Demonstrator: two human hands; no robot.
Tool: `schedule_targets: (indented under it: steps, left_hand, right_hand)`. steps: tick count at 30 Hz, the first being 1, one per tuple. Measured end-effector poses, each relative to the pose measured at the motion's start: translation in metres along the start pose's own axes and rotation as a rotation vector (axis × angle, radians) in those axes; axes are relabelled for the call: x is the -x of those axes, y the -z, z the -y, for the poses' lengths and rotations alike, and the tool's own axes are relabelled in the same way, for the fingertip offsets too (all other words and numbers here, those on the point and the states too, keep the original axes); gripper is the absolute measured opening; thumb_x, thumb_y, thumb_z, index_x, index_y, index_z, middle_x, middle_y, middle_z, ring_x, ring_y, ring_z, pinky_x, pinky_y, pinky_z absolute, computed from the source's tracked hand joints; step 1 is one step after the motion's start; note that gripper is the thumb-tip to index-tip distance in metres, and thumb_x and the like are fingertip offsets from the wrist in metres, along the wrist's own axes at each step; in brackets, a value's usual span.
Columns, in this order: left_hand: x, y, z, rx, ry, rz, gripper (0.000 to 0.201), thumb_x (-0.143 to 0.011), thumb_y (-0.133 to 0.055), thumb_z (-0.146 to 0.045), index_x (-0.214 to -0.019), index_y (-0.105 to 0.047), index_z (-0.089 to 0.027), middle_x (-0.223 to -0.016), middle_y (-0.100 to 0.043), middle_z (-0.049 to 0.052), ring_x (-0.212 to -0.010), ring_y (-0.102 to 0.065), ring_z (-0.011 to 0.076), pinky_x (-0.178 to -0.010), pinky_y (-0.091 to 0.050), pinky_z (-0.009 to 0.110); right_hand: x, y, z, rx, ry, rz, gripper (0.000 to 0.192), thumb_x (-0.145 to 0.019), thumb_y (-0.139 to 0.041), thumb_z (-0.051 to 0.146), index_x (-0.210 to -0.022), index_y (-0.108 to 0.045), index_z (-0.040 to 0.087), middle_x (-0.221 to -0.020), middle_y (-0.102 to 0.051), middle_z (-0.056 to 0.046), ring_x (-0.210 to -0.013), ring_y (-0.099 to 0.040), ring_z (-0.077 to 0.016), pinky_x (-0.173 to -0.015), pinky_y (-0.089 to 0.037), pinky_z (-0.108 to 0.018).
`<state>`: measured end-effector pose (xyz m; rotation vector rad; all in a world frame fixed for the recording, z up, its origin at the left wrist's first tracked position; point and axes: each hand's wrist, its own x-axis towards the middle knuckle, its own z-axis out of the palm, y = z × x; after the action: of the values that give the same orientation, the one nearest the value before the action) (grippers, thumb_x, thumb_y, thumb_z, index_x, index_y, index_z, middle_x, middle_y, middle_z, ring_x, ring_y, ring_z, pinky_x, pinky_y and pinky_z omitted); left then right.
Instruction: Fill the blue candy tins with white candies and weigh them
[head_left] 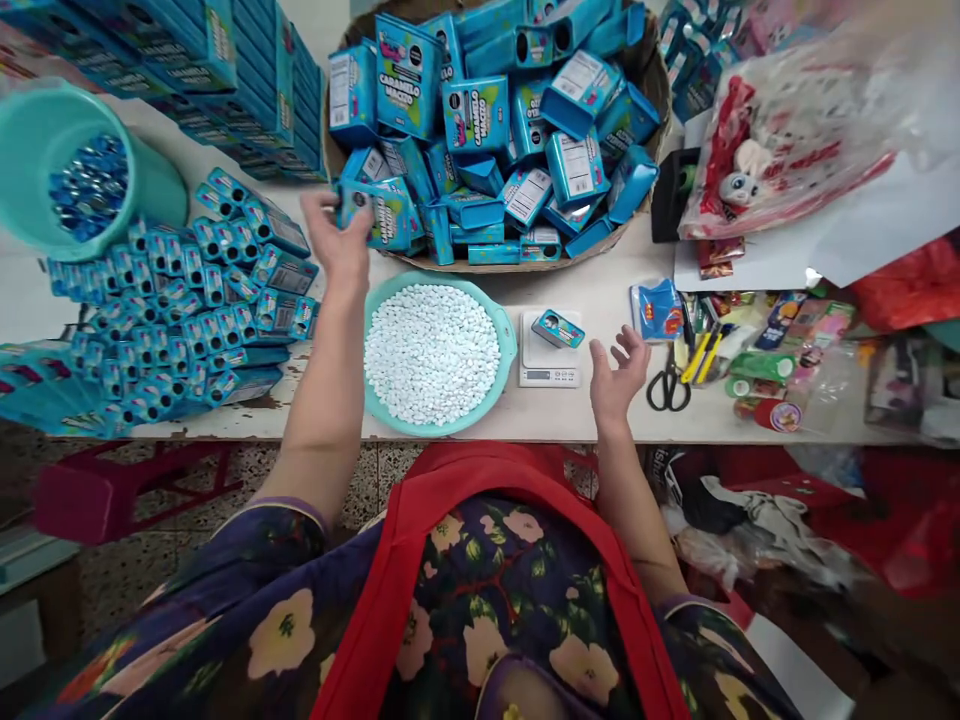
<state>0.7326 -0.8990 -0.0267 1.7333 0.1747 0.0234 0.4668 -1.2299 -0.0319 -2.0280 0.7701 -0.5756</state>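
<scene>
My left hand [337, 240] pinches a small blue candy box [354, 203] by the left rim of a big carton [491, 264]. That carton is heaped with similar blue boxes marked "Caramelo Macizo". My right hand [619, 378] is held over the table with its fingers apart and nothing in them. Just left of it, a blue box with an opening in its top [559, 328] rests on a white digital scale [550, 376]. Between my arms stands a turquoise basin [504, 345] full of small white candies [431, 352].
At left, many small blue boxes [180, 300] stand in rows below a turquoise bucket [161, 190] with shiny blue pieces. Tall stacks of blue boxes [247, 70] rise behind. Black-handled scissors [667, 390], yellow cutters [697, 355] and a plastic bag [795, 160] lie at right.
</scene>
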Motion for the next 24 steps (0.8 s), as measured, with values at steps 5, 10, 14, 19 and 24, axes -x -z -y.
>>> schedule_targets:
  steps: [5,10,14,19,24]
  left_hand:
    - [0.096,-0.023,-0.032,0.416,0.216,0.018,0.038,-0.075,-0.076,-0.042,-0.095,-0.052,-0.021,-0.085,-0.066,-0.003,-0.075,-0.060,0.0118,-0.069,-0.045,0.030]
    - [0.160,-0.104,-0.052,0.377,0.199,0.450,0.035,-0.075,-0.073,-0.050,-0.091,-0.058,-0.022,-0.087,-0.064,-0.001,-0.074,-0.059,0.0125,-0.066,-0.047,0.026]
    - [0.161,-0.145,-0.073,0.133,-0.077,0.718,0.027,-0.077,-0.072,-0.043,-0.085,-0.060,-0.020,-0.086,-0.061,0.000,-0.080,-0.058,0.0142,-0.074,-0.046,0.028]
    - [0.175,-0.167,-0.098,-0.257,-0.294,0.825,0.022,-0.077,-0.069,-0.037,-0.088,-0.063,-0.019,-0.093,-0.061,0.003,-0.088,-0.058,0.0187,-0.080,-0.045,0.032]
    - [0.172,-0.181,-0.074,-0.359,-0.304,1.023,0.053,-0.088,-0.056,-0.038,-0.138,-0.045,-0.025,-0.121,-0.062,0.007,-0.106,-0.058,0.0227,-0.089,-0.046,0.036]
  right_hand:
    - [0.024,0.006,0.033,-0.243,-0.084,0.084,0.037,-0.082,-0.070,0.043,-0.110,-0.061,0.021,-0.111,-0.067,-0.008,-0.101,-0.066,-0.0200,-0.093,-0.053,-0.040]
    - [0.021,-0.004,0.055,-0.409,-0.015,0.248,0.060,-0.083,-0.063,0.058,-0.129,-0.052,0.022,-0.128,-0.060,-0.012,-0.115,-0.063,-0.0253,-0.095,-0.054,-0.043]
    - [0.002,0.014,0.056,-0.208,0.092,0.117,0.072,-0.082,-0.062,0.061,-0.140,-0.039,0.025,-0.134,-0.053,-0.012,-0.123,-0.057,-0.0279,-0.098,-0.051,-0.049]
    - [0.004,0.037,0.044,0.297,0.328,0.136,0.097,-0.068,-0.075,0.055,-0.147,-0.029,0.024,-0.153,-0.034,-0.017,-0.143,-0.034,-0.0372,-0.108,-0.040,-0.061]
    - [0.017,0.041,0.006,0.079,-0.040,0.108,0.082,-0.067,-0.074,0.039,-0.139,-0.040,0.021,-0.127,-0.057,-0.013,-0.118,-0.058,-0.0281,-0.104,-0.046,-0.052]
